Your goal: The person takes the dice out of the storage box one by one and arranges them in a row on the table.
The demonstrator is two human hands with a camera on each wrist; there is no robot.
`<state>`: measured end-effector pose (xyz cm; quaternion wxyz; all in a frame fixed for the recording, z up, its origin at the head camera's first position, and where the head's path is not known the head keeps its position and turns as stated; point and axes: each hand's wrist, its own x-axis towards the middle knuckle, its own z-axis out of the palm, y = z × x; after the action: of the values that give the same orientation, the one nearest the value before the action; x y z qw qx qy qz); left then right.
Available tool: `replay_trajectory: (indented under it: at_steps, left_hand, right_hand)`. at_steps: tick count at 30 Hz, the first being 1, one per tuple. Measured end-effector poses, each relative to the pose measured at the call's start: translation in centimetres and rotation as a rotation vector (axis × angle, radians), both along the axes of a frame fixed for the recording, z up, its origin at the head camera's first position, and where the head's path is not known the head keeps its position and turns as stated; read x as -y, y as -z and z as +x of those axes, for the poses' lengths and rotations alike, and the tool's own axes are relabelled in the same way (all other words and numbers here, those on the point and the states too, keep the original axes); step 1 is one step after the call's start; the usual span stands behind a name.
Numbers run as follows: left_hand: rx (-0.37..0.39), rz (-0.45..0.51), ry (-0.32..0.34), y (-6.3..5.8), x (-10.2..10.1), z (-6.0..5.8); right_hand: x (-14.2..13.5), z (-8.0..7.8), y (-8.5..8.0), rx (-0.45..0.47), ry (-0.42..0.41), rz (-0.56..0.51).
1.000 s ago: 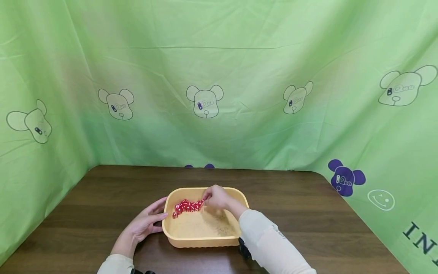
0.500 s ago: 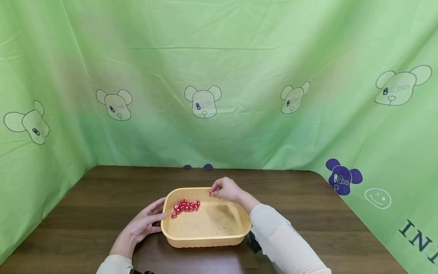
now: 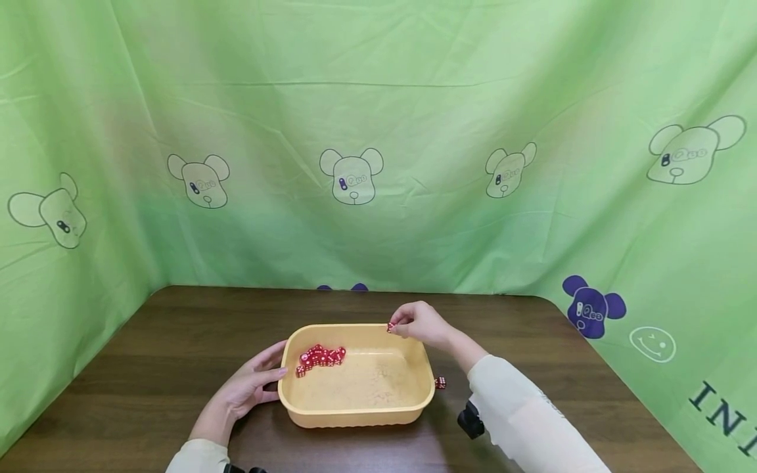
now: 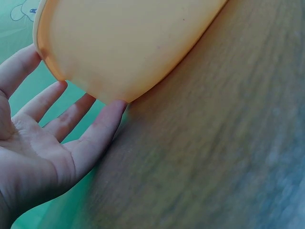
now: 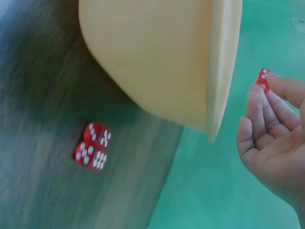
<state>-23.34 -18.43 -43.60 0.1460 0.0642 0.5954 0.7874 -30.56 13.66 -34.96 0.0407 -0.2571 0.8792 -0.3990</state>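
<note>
A pale yellow plastic bin [image 3: 357, 411] stands on the wooden table, with a cluster of red dice [image 3: 322, 356] at the left of its floor. My left hand [image 3: 251, 383] rests its spread, fairly straight fingers and thumb against the bin's left end; the left wrist view shows the fingertips [image 4: 116, 107] touching the wall. Over the bin's back right rim, my right hand [image 3: 422, 323] pinches one red die [image 5: 262, 80] with white pips between thumb and fingers. Two more red dice [image 5: 92, 151] sit side by side on the table, just right of the bin.
The dark wooden table [image 3: 177, 348] spreads around the bin. A green curtain [image 3: 355, 249] with printed bear faces hangs along the back and sides. A black wrist device [image 3: 471, 420] sits under my right sleeve, low over the table.
My right hand has lifted a die from the cluster and carried it up and right to the back rim. The two dice beside the bin show now that the forearm has shifted. The left hand stays put.
</note>
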Motion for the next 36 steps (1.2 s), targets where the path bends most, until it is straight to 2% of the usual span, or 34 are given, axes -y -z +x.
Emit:
replay_trajectory:
  at_steps: [10, 17, 29, 36]
  left_hand:
    - [-0.005, -0.003, 0.003, 0.0, 0.0, 0.0]
    - [0.001, 0.004, 0.001, 0.1, -0.1, 0.0]
    - [0.005, -0.005, -0.005, -0.1, 0.0, 0.0]
    - [0.005, -0.003, -0.004, 0.0, 0.0, 0.0]
  right_hand:
    - [-3.5, 1.1, -0.5, -0.027, 0.021, -0.06]
    - [-5.8, 1.6, 0.1, -0.037, 0.041, -0.122]
    - [-8.5, 2.7, 2.5, 0.025, 0.099, -0.145]
    - [-9.5, 3.4, 4.1, 0.076, 0.098, -0.183]
